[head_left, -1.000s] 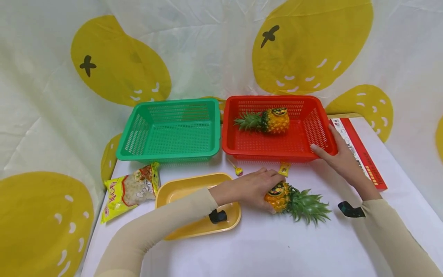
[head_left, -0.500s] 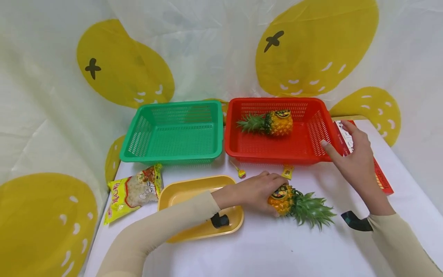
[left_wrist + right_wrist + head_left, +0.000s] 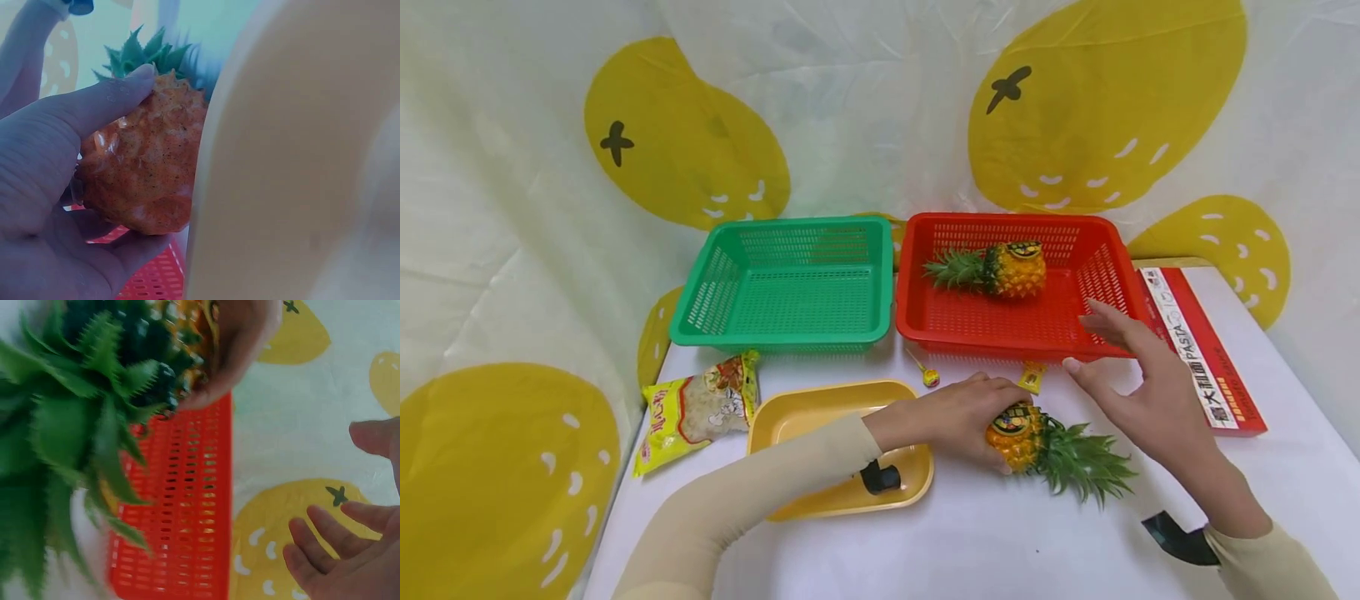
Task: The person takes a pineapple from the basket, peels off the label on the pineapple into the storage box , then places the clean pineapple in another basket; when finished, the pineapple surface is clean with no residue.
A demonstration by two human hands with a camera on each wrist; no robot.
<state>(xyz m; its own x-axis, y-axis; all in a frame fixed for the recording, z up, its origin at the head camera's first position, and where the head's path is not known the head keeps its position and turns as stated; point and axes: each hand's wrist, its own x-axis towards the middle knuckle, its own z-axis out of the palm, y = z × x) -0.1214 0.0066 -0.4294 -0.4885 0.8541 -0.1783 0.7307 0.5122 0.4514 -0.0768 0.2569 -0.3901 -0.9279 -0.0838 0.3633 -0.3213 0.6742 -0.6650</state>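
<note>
A: Where was the left hand (image 3: 958, 417), and what did it do?

B: It lay on the white table (image 3: 970, 542), with the fingers curled around the body of the pineapple (image 3: 1045, 442). The fruit lay on its side with the leaves pointing to about 4 o'clock. In the left wrist view the thumb (image 3: 94, 106) pressed on top of the fruit and the palm was below it. This grip was the same as one second before, and the pineapple had not moved from its place.

A: And the right hand (image 3: 1138, 392)?

B: This one had changed. One second before, it rested on the right rim of the red basket (image 3: 917, 325). Half a second before, the fingers only touched the front right corner. At this moment it was off the basket, in the air at about 2 o'clock from the pineapple, with the fingers spread and relaxed, and it held nothing.

A: What else was on the table?

B: A second pineapple (image 3: 1000, 271) lay inside the red basket. The green basket (image 3: 700, 329) stood just beside it, at 9 o'clock. A yellow tray (image 3: 797, 417) lay under the left forearm, with a snack bag (image 3: 696, 408) at its 9 o'clock. A lollipop (image 3: 928, 377) and a small yellow packet (image 3: 1032, 377) lay in front of the red basket. A red pasta box (image 3: 1206, 358) lay at 3 o'clock from that basket.
</note>
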